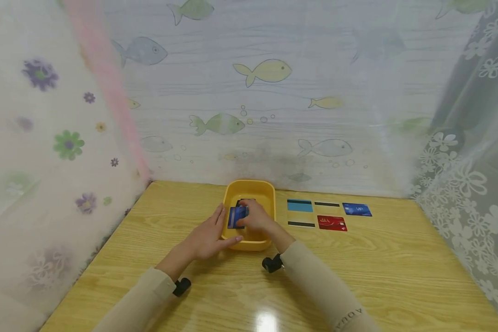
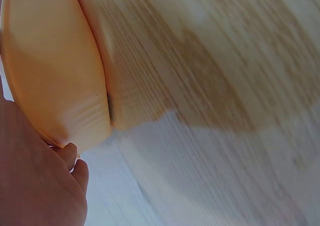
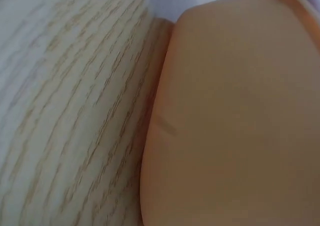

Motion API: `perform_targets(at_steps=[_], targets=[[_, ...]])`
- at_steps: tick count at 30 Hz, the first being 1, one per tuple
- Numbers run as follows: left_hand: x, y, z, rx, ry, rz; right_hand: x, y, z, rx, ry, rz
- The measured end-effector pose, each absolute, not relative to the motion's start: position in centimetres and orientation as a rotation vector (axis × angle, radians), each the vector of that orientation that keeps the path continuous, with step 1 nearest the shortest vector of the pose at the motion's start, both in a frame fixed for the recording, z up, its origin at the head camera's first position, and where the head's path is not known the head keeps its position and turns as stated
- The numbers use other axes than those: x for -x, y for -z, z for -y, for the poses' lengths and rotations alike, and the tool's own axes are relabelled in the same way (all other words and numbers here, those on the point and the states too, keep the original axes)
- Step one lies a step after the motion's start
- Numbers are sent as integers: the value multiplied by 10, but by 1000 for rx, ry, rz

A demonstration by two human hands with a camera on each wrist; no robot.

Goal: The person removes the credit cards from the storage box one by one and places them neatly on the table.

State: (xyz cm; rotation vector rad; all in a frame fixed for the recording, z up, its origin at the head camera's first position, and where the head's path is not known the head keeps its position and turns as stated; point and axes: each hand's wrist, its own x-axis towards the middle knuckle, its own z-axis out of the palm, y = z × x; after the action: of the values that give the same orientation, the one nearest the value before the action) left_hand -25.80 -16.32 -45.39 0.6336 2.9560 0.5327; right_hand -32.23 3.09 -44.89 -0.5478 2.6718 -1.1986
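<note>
A yellow plastic bin (image 1: 250, 246) stands on the table near the back wall. My left hand (image 1: 205, 236) rests along its left side with the fingers straight and the thumb over the near rim. In the left wrist view, the left hand (image 2: 37, 171) touches the rim of the bin (image 2: 55, 71). Reaching inside, my right hand (image 1: 255, 217) pinches a blue card (image 1: 234, 217) between thumb and fingers. A darker card (image 1: 252, 200) shows partly behind these fingers. The bin's outer wall (image 3: 230, 111) fills much of the right wrist view, hiding the grip.
Right of the bin lie several cards in two rows: a light-blue striped card (image 1: 299, 206), a blue VIP card (image 1: 357, 209), a red VIP card (image 1: 332, 223) and pale ones with dark stripes (image 1: 301, 224). A patterned curtain (image 1: 274, 101) hangs behind the wooden table (image 1: 398, 267).
</note>
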Motion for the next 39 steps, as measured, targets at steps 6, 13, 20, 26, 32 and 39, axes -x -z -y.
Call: perform_targets(at_steps=[6, 13, 20, 26, 32, 39], targets=[[258, 455, 163, -639, -532, -2959, 331, 454, -27, 555, 1094, -2702], [256, 454, 163, -639, -531, -2953, 336, 460, -24, 527, 935, -2738], [256, 453, 164, -643, -521, -2950, 336, 462, -22, 457, 980, -2739], [257, 453, 163, -651, -527, -2950, 337, 461, -23, 381, 1034, -2783], [256, 452, 163, -643, -523, -2951, 338, 460, -23, 373, 1118, -2796], [255, 451, 162, -635, -531, -2955, 337, 459, -24, 372, 1242, -2785]])
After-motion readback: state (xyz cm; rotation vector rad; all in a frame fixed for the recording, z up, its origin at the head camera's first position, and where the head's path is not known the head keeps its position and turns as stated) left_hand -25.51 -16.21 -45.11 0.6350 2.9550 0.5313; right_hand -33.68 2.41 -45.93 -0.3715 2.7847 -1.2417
